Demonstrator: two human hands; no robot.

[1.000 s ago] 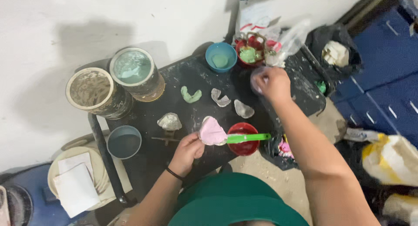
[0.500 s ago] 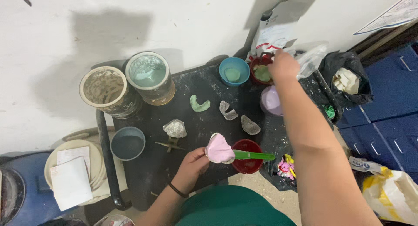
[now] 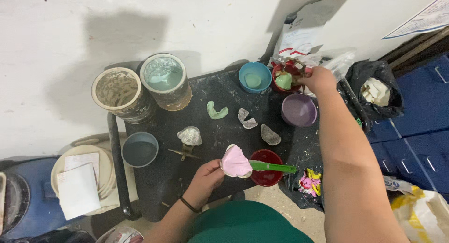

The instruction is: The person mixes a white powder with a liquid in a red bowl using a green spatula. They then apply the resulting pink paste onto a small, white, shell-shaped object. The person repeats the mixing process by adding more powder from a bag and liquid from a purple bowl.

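My left hand (image 3: 204, 177) holds a tray filled with pink paste (image 3: 235, 161) near the front edge of the black table (image 3: 210, 130). A green spatula (image 3: 272, 167) lies across a red bowl (image 3: 264, 174) beside it. My right hand (image 3: 321, 79) reaches to the back right, at a red bowl with green paste (image 3: 284, 79) and a clear plastic bag (image 3: 337, 63); its fingers are closed there, and I cannot tell on what. A purple bowl (image 3: 299, 110) stands just below that hand.
Two large paste-smeared tubs (image 3: 117, 91) (image 3: 165, 77) stand back left. A blue bowl (image 3: 254, 77), a green cast (image 3: 216, 111), several grey casts (image 3: 247, 118) and a grey-blue bowl (image 3: 139, 149) are on the table. Black waste bags (image 3: 376, 91) and blue drawers (image 3: 416, 126) are at right.
My right hand set the purple bowl down and moved further back right to the red bowl and plastic bag. The left hand kept holding the pink tray.
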